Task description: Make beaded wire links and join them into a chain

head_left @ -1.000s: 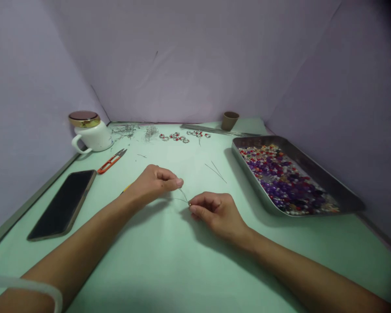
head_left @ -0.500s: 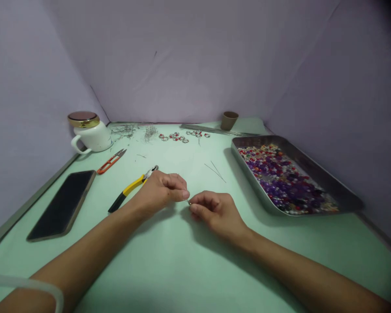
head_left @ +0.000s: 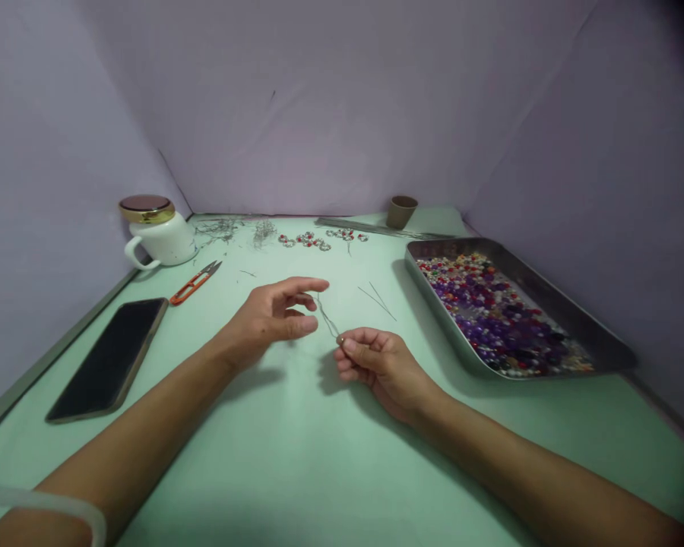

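Observation:
My right hand [head_left: 379, 365] pinches a thin metal wire [head_left: 327, 319] between thumb and forefinger. The wire looks doubled and sticks up and left from the fingertips, with a small darker part at the pinch that I cannot make out. My left hand [head_left: 277, 311] is beside the wire's free end, thumb and forefinger spread apart, gripping nothing. Two loose straight wires [head_left: 377, 299] lie on the green table [head_left: 313, 463] beyond my right hand. The pliers are hidden behind my left hand and forearm.
A metal tray [head_left: 450, 323] of mixed beads stands on the right. At left are a phone [head_left: 108, 361], orange thread snips [head_left: 195, 283] and a lidded white mug [head_left: 163, 239]. Along the back lie wire scraps [head_left: 220, 228], beaded rings [head_left: 308, 240], a wire bundle [head_left: 365, 226] and a brown cup [head_left: 402, 213].
My left hand has let go of the wire, opened, and moved slightly left, now covering the yellow-handled pliers. My right hand keeps its pinch, and more of the wire shows.

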Motion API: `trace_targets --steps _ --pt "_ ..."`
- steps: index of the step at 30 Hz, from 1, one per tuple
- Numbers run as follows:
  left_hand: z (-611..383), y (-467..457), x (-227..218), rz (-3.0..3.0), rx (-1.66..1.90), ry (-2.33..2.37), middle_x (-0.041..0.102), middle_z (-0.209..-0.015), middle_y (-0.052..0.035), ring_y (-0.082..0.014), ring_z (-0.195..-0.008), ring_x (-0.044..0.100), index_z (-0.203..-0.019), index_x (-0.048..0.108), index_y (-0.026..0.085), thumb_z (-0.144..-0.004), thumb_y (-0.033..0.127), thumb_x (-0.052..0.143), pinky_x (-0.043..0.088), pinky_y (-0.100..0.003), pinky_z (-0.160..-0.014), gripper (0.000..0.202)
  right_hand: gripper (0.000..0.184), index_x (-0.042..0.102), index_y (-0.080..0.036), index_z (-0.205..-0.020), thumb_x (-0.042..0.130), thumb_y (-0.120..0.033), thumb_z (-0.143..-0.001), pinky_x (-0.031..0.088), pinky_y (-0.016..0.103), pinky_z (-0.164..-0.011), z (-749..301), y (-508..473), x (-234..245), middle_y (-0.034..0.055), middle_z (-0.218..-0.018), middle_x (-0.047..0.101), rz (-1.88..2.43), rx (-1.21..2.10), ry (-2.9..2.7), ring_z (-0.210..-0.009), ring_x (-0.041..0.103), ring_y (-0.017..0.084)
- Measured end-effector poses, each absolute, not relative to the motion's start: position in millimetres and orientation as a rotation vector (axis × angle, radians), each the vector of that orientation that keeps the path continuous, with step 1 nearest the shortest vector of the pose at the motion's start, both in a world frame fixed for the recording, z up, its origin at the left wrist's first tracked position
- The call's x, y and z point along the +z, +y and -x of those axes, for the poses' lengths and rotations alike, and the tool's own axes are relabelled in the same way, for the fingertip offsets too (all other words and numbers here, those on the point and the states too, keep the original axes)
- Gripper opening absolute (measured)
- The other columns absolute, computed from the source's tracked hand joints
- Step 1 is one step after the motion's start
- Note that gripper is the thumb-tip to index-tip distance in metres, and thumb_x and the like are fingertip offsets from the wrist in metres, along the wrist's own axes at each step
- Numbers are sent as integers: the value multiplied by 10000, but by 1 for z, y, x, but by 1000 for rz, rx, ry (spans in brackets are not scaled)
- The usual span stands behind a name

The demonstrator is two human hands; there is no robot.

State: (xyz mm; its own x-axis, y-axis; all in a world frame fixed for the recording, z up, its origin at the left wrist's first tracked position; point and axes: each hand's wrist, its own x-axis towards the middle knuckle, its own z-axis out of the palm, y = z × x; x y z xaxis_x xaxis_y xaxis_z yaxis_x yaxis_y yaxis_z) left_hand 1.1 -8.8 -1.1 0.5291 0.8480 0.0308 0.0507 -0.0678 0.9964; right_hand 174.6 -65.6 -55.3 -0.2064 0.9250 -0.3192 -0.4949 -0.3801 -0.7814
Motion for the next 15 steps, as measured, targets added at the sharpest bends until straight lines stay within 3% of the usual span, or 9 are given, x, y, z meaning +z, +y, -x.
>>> trace_targets --steps 2,5,12,15 --pt "-4 -10 -6 -1442 836 923 576 -881 -51 -148 -772 514 -1006 584 179 -624 233 656 425 -272 -659 392 147 609 -118 -724 699 -197 -638 514 180 -532 -175 -64 -57 21 -621 660 969 1729 -629 -517 606 76" --pt "-11 -15 -13 -1409 782 1075 576 -709 -6 -107 -619 511 -897 609 156 -622 233 651 411 -243 -590 289 135 617 -118 -743 687 -196 -658 517 174 -529 -175 -64 -56 23 -635 663 937 1769 -633 -524 611 76" --pt "-21 -26 -11 -1450 684 1057 576 -586 15 -86 -575 516 -696 625 130 -648 170 610 417 -219 -589 65 128 617 -99 -718 666 -212 -685 517 162 -491 -174 -67 -53 23 -612 652 886 1924 -705 -486 605 71" --pt "-20 -26 -8 -1463 655 1019 609 -654 -6 -106 -627 547 -738 630 126 -643 167 617 437 -231 -613 104 123 621 -99 -739 654 -211 -700 518 155 -492 -175 -67 -54 22 -627 649 855 1954 -715 -497 607 68"
